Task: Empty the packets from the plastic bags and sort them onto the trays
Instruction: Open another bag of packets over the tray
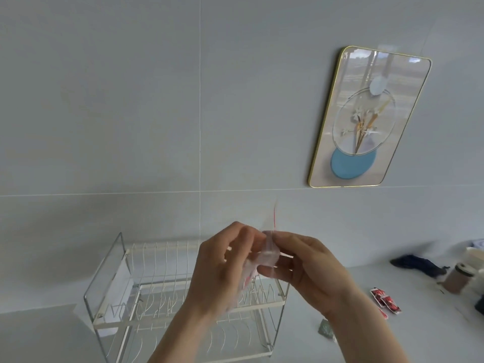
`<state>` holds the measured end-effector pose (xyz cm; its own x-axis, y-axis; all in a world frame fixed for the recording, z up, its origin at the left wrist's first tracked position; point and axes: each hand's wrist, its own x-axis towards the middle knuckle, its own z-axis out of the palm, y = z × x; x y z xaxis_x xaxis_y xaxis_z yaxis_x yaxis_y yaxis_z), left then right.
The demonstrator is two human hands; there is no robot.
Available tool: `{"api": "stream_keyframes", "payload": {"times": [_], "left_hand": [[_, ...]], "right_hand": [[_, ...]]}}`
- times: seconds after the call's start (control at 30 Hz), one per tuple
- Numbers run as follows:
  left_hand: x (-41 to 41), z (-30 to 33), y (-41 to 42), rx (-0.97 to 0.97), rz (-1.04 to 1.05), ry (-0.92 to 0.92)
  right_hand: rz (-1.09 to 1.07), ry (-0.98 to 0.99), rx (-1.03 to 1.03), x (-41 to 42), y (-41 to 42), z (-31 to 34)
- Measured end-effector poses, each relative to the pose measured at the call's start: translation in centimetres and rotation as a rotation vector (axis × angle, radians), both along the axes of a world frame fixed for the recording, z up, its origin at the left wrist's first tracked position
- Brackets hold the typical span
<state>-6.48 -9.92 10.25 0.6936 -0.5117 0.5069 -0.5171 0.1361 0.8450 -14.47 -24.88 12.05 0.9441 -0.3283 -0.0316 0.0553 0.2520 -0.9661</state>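
Note:
Both hands are raised in front of me, above a white wire rack (pixel 146 305). Between them hangs a small clear plastic bag (pixel 264 255) with a red line near its top. My left hand (pixel 222 268) pinches its left side and my right hand (pixel 306 268) pinches its right side at the top. Something red and white shows inside the bag's lower part, blurred. Loose red packets (pixel 385 301) lie on the grey counter to the right, clear of both hands.
The two-tier wire rack stands on the counter against the tiled wall. A framed picture (pixel 366 119) hangs on the wall at upper right. A dark cloth (pixel 416 265), a brown lidded cup (pixel 458 281) and a small greenish item (pixel 324 328) sit at the right.

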Motion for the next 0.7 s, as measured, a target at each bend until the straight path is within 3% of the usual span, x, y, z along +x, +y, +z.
{"api": "stream_keyframes", "payload": {"times": [0.17,0.5,0.7], "left_hand": [[-2.6,-3.0,0.0,0.096,0.01,0.075],[-7.4,-12.4,1.3,0.287,-0.146,0.394],[-8.3,-16.9,3.0,0.488,-0.069,0.404]], "right_hand": [[0.038,0.095,-0.059,-3.2,0.2,-2.7],[0.051,0.415,-0.084,-7.4,1.5,-10.9],[0.055,0.553,-0.02,-8.2,2.6,-15.8]]}}
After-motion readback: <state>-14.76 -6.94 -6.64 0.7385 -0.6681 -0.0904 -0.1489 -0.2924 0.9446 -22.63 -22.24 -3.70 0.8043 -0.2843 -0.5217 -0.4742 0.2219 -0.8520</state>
